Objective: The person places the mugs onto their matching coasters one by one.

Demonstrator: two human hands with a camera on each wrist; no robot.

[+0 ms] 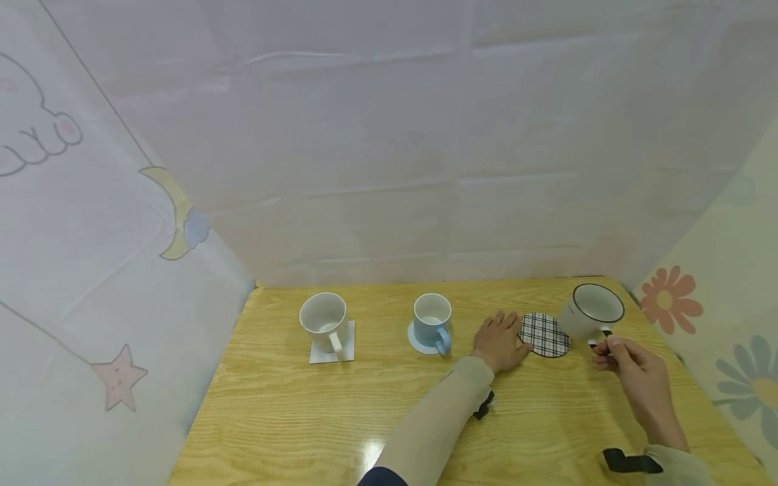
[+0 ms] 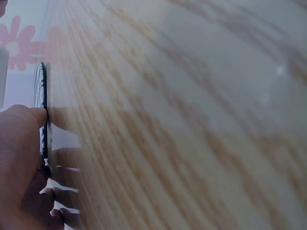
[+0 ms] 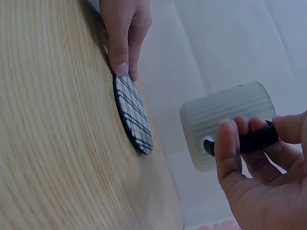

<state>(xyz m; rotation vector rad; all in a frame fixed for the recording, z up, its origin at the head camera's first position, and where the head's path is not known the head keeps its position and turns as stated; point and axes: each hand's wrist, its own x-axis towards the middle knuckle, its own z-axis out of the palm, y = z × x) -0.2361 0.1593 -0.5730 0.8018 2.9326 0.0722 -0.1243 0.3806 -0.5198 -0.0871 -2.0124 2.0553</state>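
In the head view my left hand (image 1: 500, 341) lies with fairly straight fingers at the left edge of a round plaid coaster (image 1: 544, 335). Its thumb (image 2: 36, 115) touches the coaster's rim in the left wrist view. My right hand (image 1: 635, 371) grips a white ribbed mug (image 3: 225, 115) by its black handle (image 3: 252, 140). The mug has a dark rim and is held above the table, slightly tilted, just right of the coaster. The coaster (image 3: 134, 115) lies flat on the wood, its plaid side up.
A white mug (image 1: 323, 316) stands on a square white coaster (image 1: 321, 354) at the left. Between it and my left hand, a light blue mug (image 1: 430, 331) stands on a round blue coaster (image 1: 419, 343). Patterned sheets (image 1: 365, 169) surround the wooden table (image 1: 292, 418).
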